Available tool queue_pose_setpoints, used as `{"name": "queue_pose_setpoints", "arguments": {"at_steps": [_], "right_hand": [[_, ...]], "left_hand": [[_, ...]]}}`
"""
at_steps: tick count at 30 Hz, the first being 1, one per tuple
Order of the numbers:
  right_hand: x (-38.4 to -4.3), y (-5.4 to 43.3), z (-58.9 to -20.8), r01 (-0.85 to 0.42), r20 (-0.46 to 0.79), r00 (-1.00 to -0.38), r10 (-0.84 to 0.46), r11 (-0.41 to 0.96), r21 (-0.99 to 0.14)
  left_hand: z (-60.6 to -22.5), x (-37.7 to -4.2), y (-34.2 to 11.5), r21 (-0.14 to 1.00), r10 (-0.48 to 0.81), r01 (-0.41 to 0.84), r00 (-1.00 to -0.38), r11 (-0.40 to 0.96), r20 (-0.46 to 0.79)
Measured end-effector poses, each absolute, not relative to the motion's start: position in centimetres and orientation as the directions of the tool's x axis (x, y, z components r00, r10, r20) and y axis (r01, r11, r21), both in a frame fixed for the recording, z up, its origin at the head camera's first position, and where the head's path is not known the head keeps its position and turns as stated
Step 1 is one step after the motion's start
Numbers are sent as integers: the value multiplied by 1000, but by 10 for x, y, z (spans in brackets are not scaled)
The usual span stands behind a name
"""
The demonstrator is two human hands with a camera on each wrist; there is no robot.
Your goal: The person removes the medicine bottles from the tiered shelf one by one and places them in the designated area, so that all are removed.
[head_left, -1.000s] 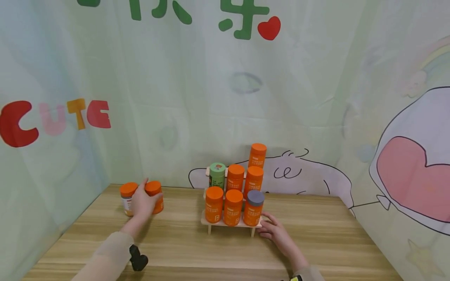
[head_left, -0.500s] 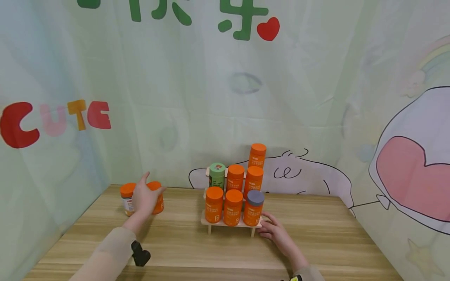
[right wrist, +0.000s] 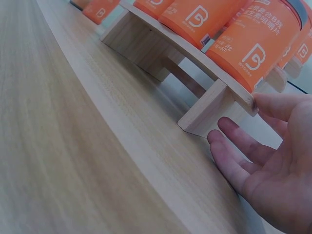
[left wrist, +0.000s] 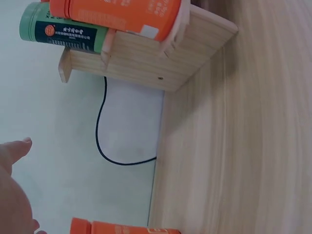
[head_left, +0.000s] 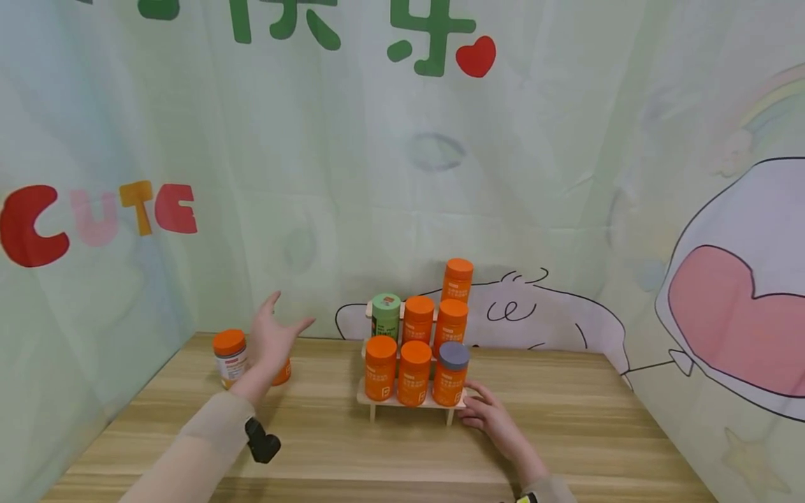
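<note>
My left hand (head_left: 272, 342) hovers with thumb and fingers spread, holding nothing. It partly covers an orange jar (head_left: 284, 374) on the table. Just left of that stands a white-labelled jar with an orange lid (head_left: 230, 360). My right hand (head_left: 493, 418) is at the right end of a stepped wooden rack (head_left: 372, 412). In the right wrist view one fingertip (right wrist: 263, 103) touches the shelf's corner while the other fingers stay loosely bent, apart from it. The rack bears several orange jars, among them a grey-lidded jar (head_left: 450, 377), plus a green jar (head_left: 386, 318).
A wooden table (head_left: 339, 454) runs up to a printed cloth backdrop (head_left: 352, 175) behind and on both sides. One orange jar (head_left: 458, 279) stands highest, at the rack's back right. Black bands sit on the wrists.
My left hand has come up and slightly right from the two jars on the left, spreading its thumb and fingers wider. My right hand has stayed at the rack's end.
</note>
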State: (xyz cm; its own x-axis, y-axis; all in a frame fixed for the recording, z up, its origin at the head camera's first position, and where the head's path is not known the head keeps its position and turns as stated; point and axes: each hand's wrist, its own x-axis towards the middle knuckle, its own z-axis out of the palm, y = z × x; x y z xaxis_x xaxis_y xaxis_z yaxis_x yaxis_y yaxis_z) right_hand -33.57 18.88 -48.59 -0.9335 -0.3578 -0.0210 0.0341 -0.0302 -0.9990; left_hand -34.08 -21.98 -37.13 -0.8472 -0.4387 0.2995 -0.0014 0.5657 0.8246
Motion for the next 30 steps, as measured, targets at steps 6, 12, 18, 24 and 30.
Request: {"name": "queue_pose_setpoints", "arguments": {"at_steps": [6, 12, 18, 24, 30], "right_hand": [[-336, 189, -485, 38, -26, -939, -344, -30, -999], [-338, 189, -487, 34, -22, -938, -345, -28, -999], [-337, 187, -488, 36, -25, -937, -348, -26, -999], [-337, 186, -489, 35, -21, -938, -346, -37, -999], [-336, 188, -488, 29, -15, -936, -351, -37, -999]], "left_hand": [[-361, -346, -205, 847, -434, 77, -832, 526, 346], [-347, -353, -187, 877, -439, 102, -835, 469, 332], [-335, -358, -167, 905, -406, 149, -856, 398, 319], [-326, -366, -147, 915, -375, 198, -866, 351, 331], [-317, -372, -128, 924, -331, 231, -884, 303, 330]]}}
